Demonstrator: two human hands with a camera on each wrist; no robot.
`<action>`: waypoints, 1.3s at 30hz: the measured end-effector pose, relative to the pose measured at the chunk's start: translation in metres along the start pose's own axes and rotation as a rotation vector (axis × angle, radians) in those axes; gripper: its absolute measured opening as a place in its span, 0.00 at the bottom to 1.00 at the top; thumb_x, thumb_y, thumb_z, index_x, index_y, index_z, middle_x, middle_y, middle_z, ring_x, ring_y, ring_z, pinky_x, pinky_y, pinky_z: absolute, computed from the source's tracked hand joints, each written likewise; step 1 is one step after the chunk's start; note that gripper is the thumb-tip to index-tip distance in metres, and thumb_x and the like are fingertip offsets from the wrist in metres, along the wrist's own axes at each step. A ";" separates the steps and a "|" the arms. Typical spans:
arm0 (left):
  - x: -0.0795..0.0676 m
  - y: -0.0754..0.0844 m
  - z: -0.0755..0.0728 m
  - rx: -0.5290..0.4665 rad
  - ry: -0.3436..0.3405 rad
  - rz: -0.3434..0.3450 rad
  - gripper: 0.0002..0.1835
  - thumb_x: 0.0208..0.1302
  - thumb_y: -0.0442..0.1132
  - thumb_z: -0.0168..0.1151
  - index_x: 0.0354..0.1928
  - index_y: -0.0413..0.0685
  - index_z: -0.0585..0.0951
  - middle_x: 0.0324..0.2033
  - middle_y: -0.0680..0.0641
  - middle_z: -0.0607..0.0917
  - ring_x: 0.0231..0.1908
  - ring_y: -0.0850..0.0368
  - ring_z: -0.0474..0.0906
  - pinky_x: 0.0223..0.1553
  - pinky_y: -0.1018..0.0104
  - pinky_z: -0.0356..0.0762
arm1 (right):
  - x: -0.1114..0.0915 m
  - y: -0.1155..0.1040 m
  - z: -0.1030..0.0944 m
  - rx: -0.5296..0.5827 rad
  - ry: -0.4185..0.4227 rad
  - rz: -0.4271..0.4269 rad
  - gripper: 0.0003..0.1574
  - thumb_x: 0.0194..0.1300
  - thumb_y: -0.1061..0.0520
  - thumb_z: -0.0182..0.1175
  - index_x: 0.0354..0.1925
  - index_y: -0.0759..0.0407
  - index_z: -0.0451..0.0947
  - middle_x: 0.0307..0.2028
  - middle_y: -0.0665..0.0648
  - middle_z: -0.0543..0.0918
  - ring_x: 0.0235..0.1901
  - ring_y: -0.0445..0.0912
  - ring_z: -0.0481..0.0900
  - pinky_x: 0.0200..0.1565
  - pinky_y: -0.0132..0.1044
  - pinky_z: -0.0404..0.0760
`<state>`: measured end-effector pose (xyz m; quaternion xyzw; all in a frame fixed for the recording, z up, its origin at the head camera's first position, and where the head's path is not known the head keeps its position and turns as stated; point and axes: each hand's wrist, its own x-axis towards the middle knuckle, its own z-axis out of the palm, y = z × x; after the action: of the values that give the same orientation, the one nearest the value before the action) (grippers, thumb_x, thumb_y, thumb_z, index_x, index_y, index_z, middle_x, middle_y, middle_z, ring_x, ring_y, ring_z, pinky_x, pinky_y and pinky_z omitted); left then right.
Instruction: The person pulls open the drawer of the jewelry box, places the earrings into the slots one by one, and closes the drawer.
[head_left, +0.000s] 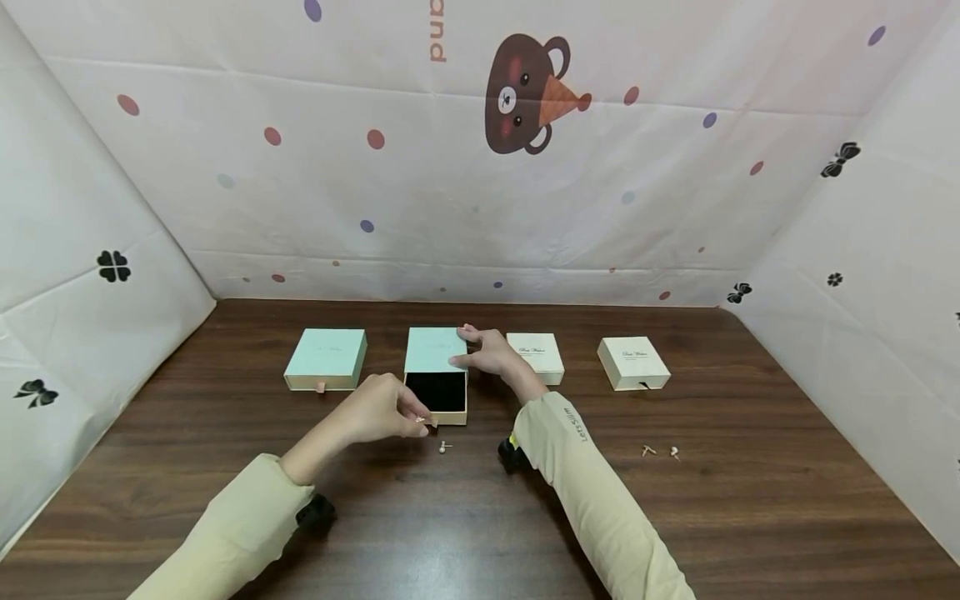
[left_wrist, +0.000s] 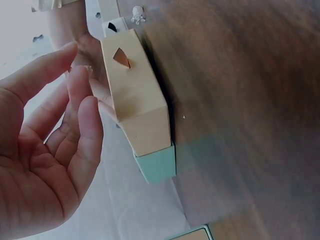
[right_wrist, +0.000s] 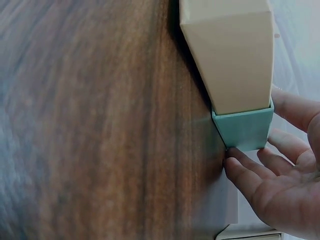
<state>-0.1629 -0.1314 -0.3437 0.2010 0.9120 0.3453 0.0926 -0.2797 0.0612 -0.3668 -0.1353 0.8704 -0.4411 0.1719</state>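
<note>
A teal jewelry box (head_left: 429, 350) sits mid-table with its cream drawer (head_left: 448, 419) pulled out toward me, showing a black lining. My right hand (head_left: 491, 352) holds the teal sleeve at its right side; in the right wrist view, its fingers (right_wrist: 245, 172) touch the sleeve's end. Just left of the drawer's front, my left hand (head_left: 378, 408) pinches a small earring (head_left: 420, 420) between thumb and fingertips. Most of that earring is hidden by the fingers in the left wrist view. Another pearl earring (head_left: 444, 447) lies on the table in front of the drawer.
To the left stands a closed teal box (head_left: 326, 357). Two smaller white boxes, one behind my right wrist (head_left: 538, 354) and one farther right (head_left: 634, 362), stand in the same row. Two earrings (head_left: 648, 451) lie at the right. A patterned cloth (head_left: 450, 192) hangs behind the table.
</note>
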 end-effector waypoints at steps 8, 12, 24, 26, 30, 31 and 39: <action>0.002 -0.003 -0.005 0.022 0.026 -0.003 0.06 0.48 0.34 0.68 0.31 0.46 0.86 0.22 0.55 0.83 0.23 0.64 0.76 0.24 0.68 0.74 | 0.000 -0.001 0.001 -0.041 -0.002 -0.029 0.40 0.58 0.55 0.63 0.66 0.56 0.58 0.69 0.52 0.51 0.68 0.51 0.46 0.63 0.46 0.55; 0.004 -0.004 -0.005 -0.002 0.036 -0.028 0.08 0.49 0.34 0.68 0.34 0.42 0.86 0.21 0.54 0.83 0.20 0.63 0.77 0.24 0.68 0.75 | -0.002 0.001 0.002 -0.040 -0.008 -0.037 0.40 0.59 0.56 0.62 0.66 0.55 0.59 0.70 0.51 0.50 0.68 0.51 0.45 0.63 0.47 0.55; 0.014 -0.009 -0.013 -0.056 0.059 -0.071 0.13 0.50 0.35 0.68 0.39 0.39 0.84 0.25 0.50 0.85 0.22 0.62 0.79 0.24 0.68 0.75 | -0.001 0.002 0.000 -0.047 -0.025 -0.067 0.38 0.59 0.55 0.61 0.66 0.54 0.60 0.70 0.51 0.50 0.68 0.50 0.47 0.63 0.47 0.56; 0.016 -0.011 -0.013 -0.058 0.062 -0.077 0.11 0.50 0.35 0.68 0.38 0.40 0.85 0.24 0.51 0.85 0.22 0.62 0.79 0.24 0.67 0.75 | -0.001 0.002 0.000 -0.046 -0.033 -0.065 0.38 0.59 0.54 0.61 0.66 0.53 0.60 0.70 0.51 0.50 0.68 0.50 0.47 0.63 0.46 0.56; 0.019 -0.014 -0.013 -0.050 0.070 -0.071 0.09 0.51 0.36 0.68 0.35 0.42 0.85 0.23 0.52 0.85 0.22 0.62 0.79 0.25 0.67 0.75 | -0.002 0.001 0.000 -0.033 -0.042 -0.062 0.38 0.59 0.55 0.61 0.66 0.53 0.60 0.70 0.51 0.50 0.68 0.49 0.47 0.63 0.46 0.56; 0.020 -0.014 -0.013 -0.048 0.073 -0.070 0.09 0.51 0.36 0.68 0.35 0.42 0.85 0.23 0.52 0.85 0.22 0.62 0.79 0.25 0.67 0.75 | -0.002 0.001 -0.001 -0.031 -0.042 -0.062 0.38 0.59 0.55 0.61 0.66 0.53 0.60 0.70 0.51 0.50 0.68 0.49 0.47 0.63 0.46 0.56; 0.027 -0.016 -0.012 -0.057 0.043 -0.063 0.11 0.51 0.39 0.68 0.38 0.43 0.85 0.25 0.53 0.85 0.25 0.63 0.78 0.29 0.66 0.75 | -0.002 0.000 -0.002 -0.026 -0.045 -0.055 0.39 0.59 0.55 0.62 0.66 0.54 0.60 0.69 0.50 0.50 0.68 0.48 0.47 0.64 0.45 0.54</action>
<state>-0.1953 -0.1377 -0.3463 0.1621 0.9095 0.3721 0.0893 -0.2784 0.0637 -0.3655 -0.1713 0.8678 -0.4313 0.1774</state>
